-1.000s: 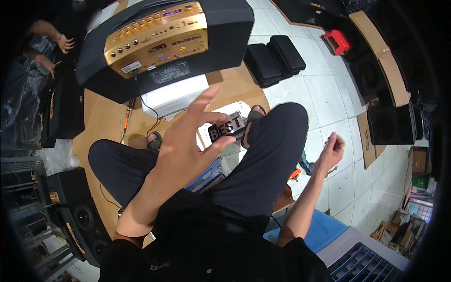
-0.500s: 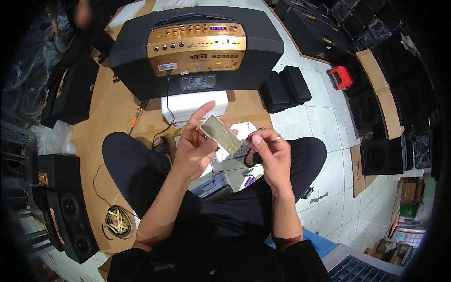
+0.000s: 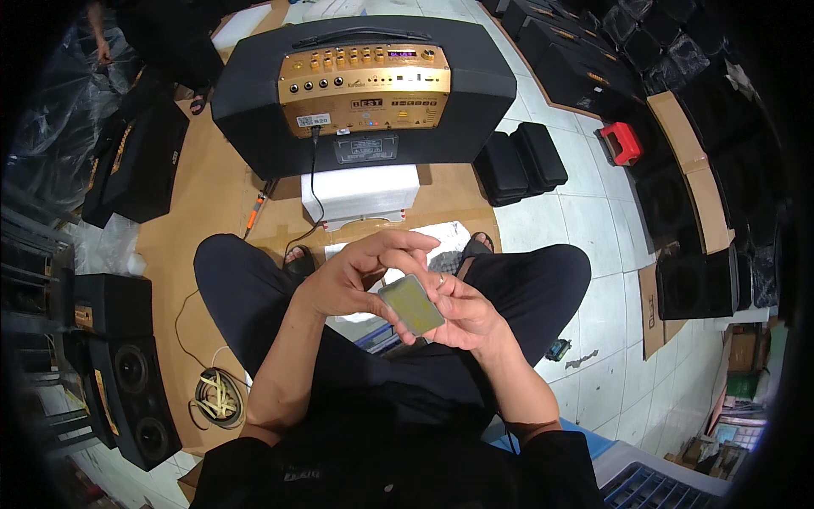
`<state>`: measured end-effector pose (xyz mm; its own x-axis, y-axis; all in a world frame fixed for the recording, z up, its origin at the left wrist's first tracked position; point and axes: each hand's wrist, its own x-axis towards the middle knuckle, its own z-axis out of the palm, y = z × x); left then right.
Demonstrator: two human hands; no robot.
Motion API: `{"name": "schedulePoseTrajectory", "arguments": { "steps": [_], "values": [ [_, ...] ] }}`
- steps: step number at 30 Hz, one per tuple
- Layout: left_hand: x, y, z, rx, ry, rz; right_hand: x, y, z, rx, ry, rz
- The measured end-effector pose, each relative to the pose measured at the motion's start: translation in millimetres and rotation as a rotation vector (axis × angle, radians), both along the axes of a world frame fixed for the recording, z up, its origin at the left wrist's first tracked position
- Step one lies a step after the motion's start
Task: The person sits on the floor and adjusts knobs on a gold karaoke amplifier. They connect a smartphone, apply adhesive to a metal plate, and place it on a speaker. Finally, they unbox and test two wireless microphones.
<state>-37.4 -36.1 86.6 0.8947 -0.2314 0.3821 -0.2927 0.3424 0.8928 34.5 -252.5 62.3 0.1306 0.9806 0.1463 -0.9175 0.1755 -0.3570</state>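
The left hand [image 3: 352, 276] and the right hand [image 3: 466, 314] pinch a small, rectangular, grey-rimmed plate [image 3: 413, 307] at mid-frame.
Dark-trousered thighs [image 3: 543, 297] flank the hands left and right, and pale floor tiles [image 3: 593, 288] stretch from the right thigh to the black box-shaped cabinets [image 3: 695, 284] near the right edge. The left hand arches over the plate, fingers bent toward the other hand, thumb against the plate's left side; the right hand is curled in close, gripping its right side. The plate tilts, yellow-green face toward the camera, corners rounded, long sides slanting down to the right. Beyond, at upper centre, a white foam-like block [image 3: 365, 191] shows below a black speaker cabinet [image 3: 479, 93] with a gold control panel [image 3: 339, 113].
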Motion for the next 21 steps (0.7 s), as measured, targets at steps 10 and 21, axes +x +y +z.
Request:
{"name": "schedulePoseTrajectory", "arguments": {
  "steps": [10,21],
  "values": [
    [-15,35,29,0.197,0.353,0.681,52,-21,38,-0.1,-0.067,-0.425],
    [151,288,115,0.654,0.112,1.026,354,95,152,-0.208,-0.678,-0.694]
  ]
}}
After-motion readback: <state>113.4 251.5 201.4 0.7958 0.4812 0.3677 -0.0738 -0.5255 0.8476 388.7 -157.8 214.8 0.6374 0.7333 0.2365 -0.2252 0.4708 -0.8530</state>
